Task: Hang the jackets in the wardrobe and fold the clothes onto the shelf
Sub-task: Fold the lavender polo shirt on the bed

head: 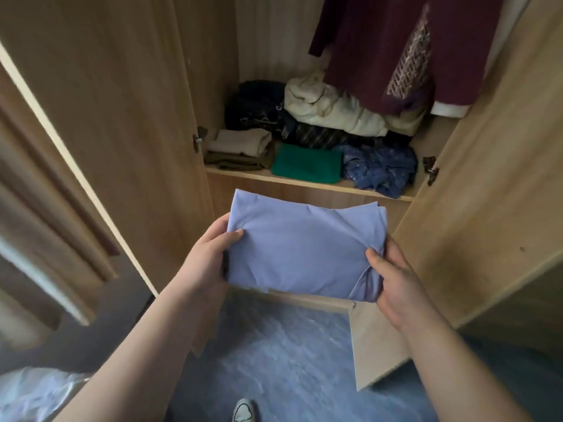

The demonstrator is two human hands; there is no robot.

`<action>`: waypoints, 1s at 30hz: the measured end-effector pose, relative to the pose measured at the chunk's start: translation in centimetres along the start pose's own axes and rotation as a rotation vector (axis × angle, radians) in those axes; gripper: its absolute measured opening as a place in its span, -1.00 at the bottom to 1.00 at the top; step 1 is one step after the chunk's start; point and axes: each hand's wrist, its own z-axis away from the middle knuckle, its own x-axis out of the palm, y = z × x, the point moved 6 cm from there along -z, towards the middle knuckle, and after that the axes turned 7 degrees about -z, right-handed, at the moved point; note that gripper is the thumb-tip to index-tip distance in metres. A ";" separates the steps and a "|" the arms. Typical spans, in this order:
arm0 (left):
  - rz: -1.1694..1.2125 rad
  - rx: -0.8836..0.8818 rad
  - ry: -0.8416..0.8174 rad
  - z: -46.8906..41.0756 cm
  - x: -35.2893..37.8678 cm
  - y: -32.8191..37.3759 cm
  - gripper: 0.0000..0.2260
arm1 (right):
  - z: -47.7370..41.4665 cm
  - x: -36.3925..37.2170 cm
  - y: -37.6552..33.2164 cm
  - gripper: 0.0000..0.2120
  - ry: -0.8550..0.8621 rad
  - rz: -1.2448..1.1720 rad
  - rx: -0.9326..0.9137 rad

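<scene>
A folded lilac garment (300, 245) is held flat in front of the open wardrobe, below the level of the shelf (304, 181). My left hand (210, 254) grips its left edge, thumb on top. My right hand (396, 278) grips its right near corner. On the shelf lie folded beige and olive clothes (240, 147), a folded green piece (306, 162), a crumpled blue patterned cloth (380, 169), dark clothes (259, 105) and a cream bundle (329, 108). A maroon jacket (396, 47) hangs above the shelf at the right.
Both wardrobe doors stand open, the left door (100, 117) and the right door (493, 178) flanking my arms. Blue patterned floor (289, 360) lies below, with a shoe (243, 411) at the bottom. A curtain (39, 223) hangs at the left, bedding (36, 394) at the lower left.
</scene>
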 end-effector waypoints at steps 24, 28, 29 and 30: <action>-0.024 -0.298 0.096 -49.7 -1.1 -1.0 -0.61 | -47.7 -7.7 4.9 -0.62 0.248 0.277 0.105; -0.185 -0.310 0.127 -53.8 -0.5 -2.1 -0.65 | -51.3 -9.9 5.9 -0.57 0.333 0.633 0.163; -0.318 -0.313 0.151 -54.6 -0.7 -2.4 -0.65 | -51.6 -10.5 6.1 -0.55 0.366 0.753 0.193; -0.488 -0.316 0.175 -55.3 -1.0 -2.8 -0.63 | -51.8 -10.8 6.2 -0.54 0.387 0.859 0.227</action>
